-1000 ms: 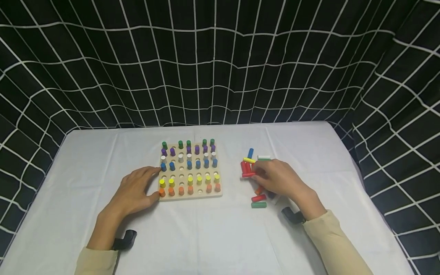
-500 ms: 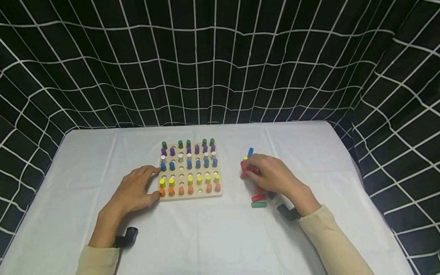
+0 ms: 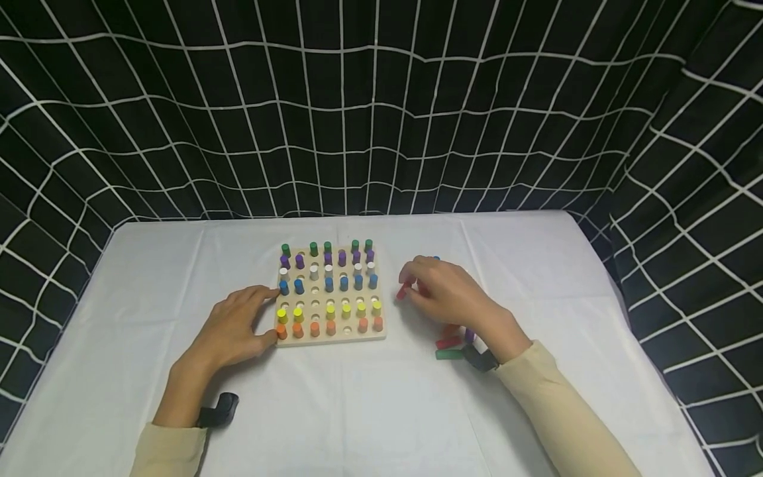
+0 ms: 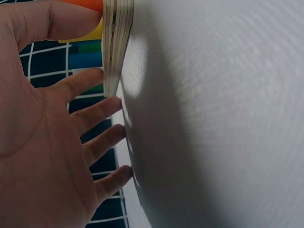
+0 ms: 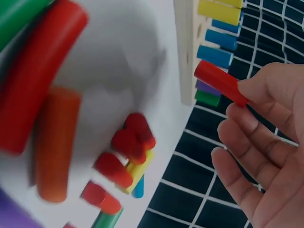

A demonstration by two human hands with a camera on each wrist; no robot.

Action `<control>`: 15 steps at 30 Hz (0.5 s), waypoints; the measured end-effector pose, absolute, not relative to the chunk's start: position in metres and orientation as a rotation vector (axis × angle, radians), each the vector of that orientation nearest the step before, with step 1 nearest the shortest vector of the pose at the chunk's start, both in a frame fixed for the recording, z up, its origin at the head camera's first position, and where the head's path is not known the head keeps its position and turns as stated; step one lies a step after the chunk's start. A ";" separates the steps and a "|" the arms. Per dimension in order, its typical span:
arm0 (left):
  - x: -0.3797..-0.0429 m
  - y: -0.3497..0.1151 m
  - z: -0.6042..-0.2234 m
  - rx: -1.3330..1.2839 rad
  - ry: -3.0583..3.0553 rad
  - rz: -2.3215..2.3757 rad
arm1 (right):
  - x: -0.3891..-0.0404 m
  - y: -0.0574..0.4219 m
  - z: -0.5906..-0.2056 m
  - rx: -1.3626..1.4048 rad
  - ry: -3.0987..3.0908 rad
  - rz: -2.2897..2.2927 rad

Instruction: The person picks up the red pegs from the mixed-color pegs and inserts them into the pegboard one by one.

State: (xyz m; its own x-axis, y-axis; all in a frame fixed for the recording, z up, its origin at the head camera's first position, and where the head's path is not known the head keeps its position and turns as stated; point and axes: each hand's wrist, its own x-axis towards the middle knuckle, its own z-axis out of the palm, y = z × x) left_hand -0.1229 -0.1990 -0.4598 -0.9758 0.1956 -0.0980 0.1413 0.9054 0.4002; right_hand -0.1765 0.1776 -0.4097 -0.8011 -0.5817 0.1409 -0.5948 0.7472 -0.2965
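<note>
Red peg (image 5: 216, 81): smooth cylinder, tilted, pinched in right hand (image 3: 447, 285), apart from board (image 3: 306, 295), off its right side. Board: pale wood, flat, left hand (image 3: 238, 328) touching left edge. Upright pegs (image 3: 330, 311) in single-colour rows, green farthest, orange nearest; some holes open. Loose pegs (image 3: 449, 342), mixed colours, lie right of board.
</note>
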 end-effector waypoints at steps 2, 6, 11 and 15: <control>-0.123 -0.200 -0.460 0.260 2.933 0.601 | -0.178 0.172 -0.410 0.989 -2.893 0.504; -0.123 -0.202 -0.461 0.263 2.930 0.602 | -0.182 0.158 -0.410 1.019 -2.886 0.480; -0.123 -0.202 -0.461 0.267 2.930 0.600 | -0.185 0.142 -0.409 1.062 -2.869 0.463; -0.123 -0.201 -0.460 0.264 2.929 0.600 | -0.186 0.131 -0.408 1.088 -2.854 0.468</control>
State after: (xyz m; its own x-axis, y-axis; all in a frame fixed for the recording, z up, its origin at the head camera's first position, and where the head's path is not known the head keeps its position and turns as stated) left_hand -0.1230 -0.2007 -0.4603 -0.9748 0.1988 -0.1017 0.1427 0.9051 0.4006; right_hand -0.1863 0.1314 -0.4080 -0.7508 -0.6422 0.1545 -0.6579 0.7062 -0.2615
